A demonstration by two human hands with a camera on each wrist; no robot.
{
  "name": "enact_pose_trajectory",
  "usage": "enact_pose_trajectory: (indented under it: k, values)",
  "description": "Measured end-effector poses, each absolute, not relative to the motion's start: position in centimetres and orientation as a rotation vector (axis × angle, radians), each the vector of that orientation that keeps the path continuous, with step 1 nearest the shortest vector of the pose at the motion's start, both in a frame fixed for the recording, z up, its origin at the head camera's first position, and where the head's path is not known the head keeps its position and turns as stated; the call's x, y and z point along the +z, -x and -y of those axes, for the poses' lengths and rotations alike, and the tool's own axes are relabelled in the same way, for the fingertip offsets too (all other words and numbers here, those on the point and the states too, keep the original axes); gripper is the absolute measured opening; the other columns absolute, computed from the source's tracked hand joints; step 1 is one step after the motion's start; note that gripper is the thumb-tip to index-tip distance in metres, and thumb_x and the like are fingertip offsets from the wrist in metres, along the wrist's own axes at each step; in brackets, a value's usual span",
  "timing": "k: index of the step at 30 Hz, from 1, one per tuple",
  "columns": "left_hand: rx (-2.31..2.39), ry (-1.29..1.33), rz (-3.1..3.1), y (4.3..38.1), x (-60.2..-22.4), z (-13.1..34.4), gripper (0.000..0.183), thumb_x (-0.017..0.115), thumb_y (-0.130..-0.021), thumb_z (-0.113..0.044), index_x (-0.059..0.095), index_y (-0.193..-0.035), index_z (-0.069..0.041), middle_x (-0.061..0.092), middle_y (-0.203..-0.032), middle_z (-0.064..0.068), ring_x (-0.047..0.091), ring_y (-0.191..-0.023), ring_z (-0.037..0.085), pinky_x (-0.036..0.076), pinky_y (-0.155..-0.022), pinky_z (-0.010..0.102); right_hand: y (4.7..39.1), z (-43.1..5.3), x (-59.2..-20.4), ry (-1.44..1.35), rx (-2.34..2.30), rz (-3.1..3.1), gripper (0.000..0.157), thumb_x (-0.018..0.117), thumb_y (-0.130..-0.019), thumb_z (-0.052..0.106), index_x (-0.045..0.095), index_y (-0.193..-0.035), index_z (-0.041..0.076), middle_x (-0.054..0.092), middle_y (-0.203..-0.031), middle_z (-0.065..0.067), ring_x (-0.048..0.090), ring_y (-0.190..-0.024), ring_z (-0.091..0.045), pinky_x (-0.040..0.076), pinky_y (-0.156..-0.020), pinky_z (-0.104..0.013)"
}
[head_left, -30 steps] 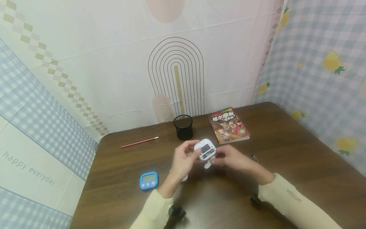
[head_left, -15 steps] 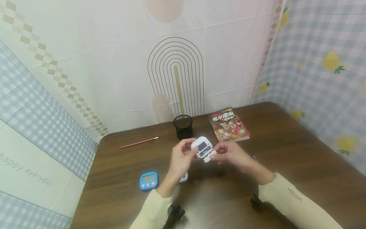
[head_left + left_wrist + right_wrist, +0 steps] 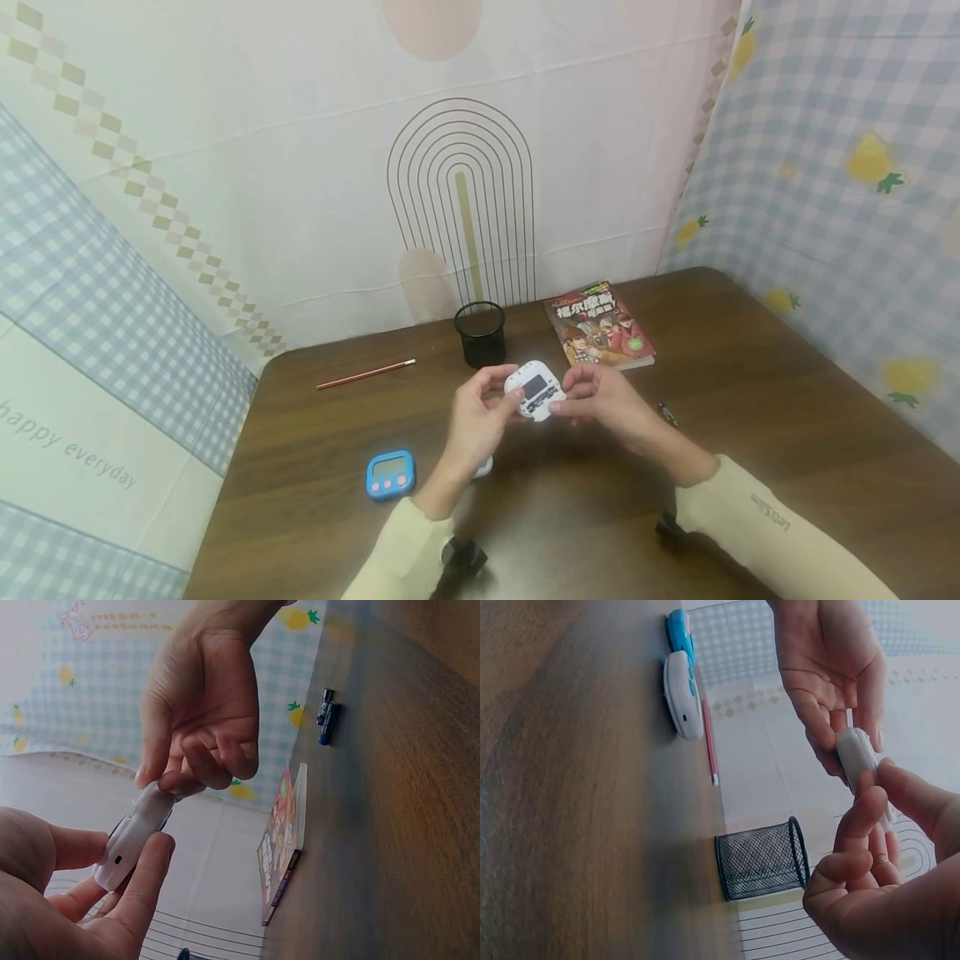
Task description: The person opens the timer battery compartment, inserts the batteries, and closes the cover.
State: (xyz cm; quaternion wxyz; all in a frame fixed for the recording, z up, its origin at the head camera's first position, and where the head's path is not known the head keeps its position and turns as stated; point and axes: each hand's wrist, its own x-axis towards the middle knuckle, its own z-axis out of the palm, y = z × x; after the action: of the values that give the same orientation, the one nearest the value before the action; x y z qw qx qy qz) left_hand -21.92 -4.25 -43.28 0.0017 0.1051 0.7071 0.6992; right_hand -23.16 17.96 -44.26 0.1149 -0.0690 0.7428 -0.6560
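Observation:
My left hand [image 3: 477, 421] grips a white rounded-square digital timer [image 3: 531, 375], thumb on its back and fingers behind. Its back faces up, showing a dark rectangle and a battery compartment with a battery [image 3: 542, 399] in it. With thumb and fingertips, my right hand [image 3: 611, 408] pinches a small white battery cover [image 3: 542, 412] at the timer's lower right edge. The cover overlaps part of the compartment. In the left wrist view the timer [image 3: 124, 851] appears edge-on between both hands, held above the table. My right fingertips partly hide the cover.
A blue timer [image 3: 390, 475] and another white timer [image 3: 681, 694] lie on the left; my left forearm partly covers the white one in the head view. Behind are a red pencil [image 3: 366, 374], black mesh pen holder [image 3: 482, 342] and book [image 3: 600, 329]. Two batteries [image 3: 330, 724] lie right.
The cover, which hung below the timer, has moved up with my right hand against the compartment. The timer shifted left, then slightly back right, staying in my left hand.

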Motion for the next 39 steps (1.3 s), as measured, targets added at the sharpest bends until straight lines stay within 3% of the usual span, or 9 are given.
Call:
enact_pose_trajectory:
  k: [12,22,32,39]
  values:
    - [2.181,-0.353,-2.209,21.73,-43.26,3.97,0.031,0.068,-0.098,0.006,0.066,-0.129,0.005,0.069,-0.114,0.027,0.076,-0.090,0.026,0.066,-0.082,0.057,22.96,-17.63,-44.06,0.131,-1.893,-2.212,0.033,0.084,-0.091,0.014,0.058,-0.107,0.003,0.075,-0.084,-0.008,0.066,-0.074,-0.025,0.056,-0.065,-0.030]
    - [2.183,-0.347,-2.199,21.60,-43.26,3.98,0.031,0.069,-0.098,0.005,0.067,-0.129,0.005,0.069,-0.114,0.026,0.076,-0.090,0.026,0.067,-0.081,0.052,22.98,-17.44,-44.35,0.144,-1.890,-2.225,0.038,0.083,-0.090,0.013,0.059,-0.116,0.001,0.068,-0.082,-0.006,0.057,-0.066,-0.016,0.051,-0.060,-0.027]
    - [2.192,-0.338,-2.193,21.59,-43.03,3.97,0.032,0.069,-0.097,0.006,0.067,-0.129,0.005,0.069,-0.115,0.027,0.077,-0.090,0.027,0.068,-0.080,0.050,23.04,-17.42,-44.82,0.194,-1.876,-2.188,0.047,0.079,-0.094,0.015,0.059,-0.132,-0.005,0.074,-0.097,-0.006,0.064,-0.075,-0.019,0.057,-0.066,-0.028]
    - [2.192,-0.326,-2.199,21.64,-43.11,3.95,0.032,0.069,-0.097,0.007,0.066,-0.130,0.006,0.069,-0.115,0.027,0.077,-0.090,0.027,0.066,-0.082,0.054,22.82,-17.28,-44.74,0.273,-1.898,-2.118,0.048,0.073,-0.100,0.014,0.053,-0.138,-0.007,0.074,-0.103,-0.006,0.065,-0.078,-0.019,0.059,-0.069,-0.028]
